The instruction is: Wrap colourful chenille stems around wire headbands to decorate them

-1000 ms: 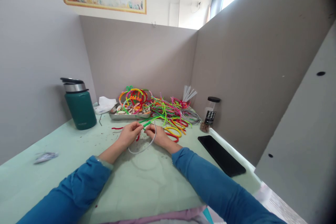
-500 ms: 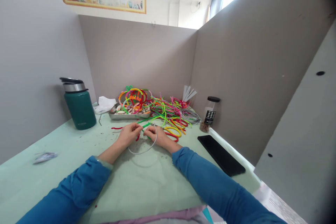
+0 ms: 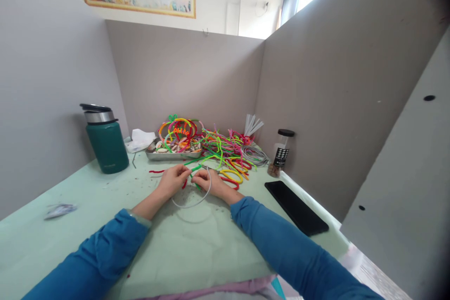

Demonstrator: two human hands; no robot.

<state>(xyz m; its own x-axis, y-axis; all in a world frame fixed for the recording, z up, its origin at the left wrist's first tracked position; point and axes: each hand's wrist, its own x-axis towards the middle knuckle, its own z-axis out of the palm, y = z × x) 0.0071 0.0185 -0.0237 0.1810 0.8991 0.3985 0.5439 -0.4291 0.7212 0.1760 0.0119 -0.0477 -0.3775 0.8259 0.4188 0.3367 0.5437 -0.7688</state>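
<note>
Close together over the middle of the table, my left hand (image 3: 173, 180) and my right hand (image 3: 211, 183) are both closed in a pinch. Between their fingertips runs a green pipe cleaner (image 3: 196, 168), its lower end hanging by my right fingers. A thin pale grey hoop (image 3: 191, 205) curves below the hands, from the left fingers round and up past the right hand. My left hand seems to grip the hoop with the pipe cleaner; the exact hold is hidden. Red pipe cleaner pieces (image 3: 156, 171) lie beside and under my left hand.
Behind the hands stand a metal tray (image 3: 174, 155) with colourful hoops and small pieces, and a pile of pipe cleaners (image 3: 225, 146). Yellow and red scissor-like handles (image 3: 232, 177) lie right. Also here are a green bottle (image 3: 107, 147), a jar (image 3: 281, 153) and a black phone (image 3: 296, 207).
My right fingers have shifted very slightly at the green pipe cleaner, and its hanging end has moved a little to the left. Everything else is where it was.
</note>
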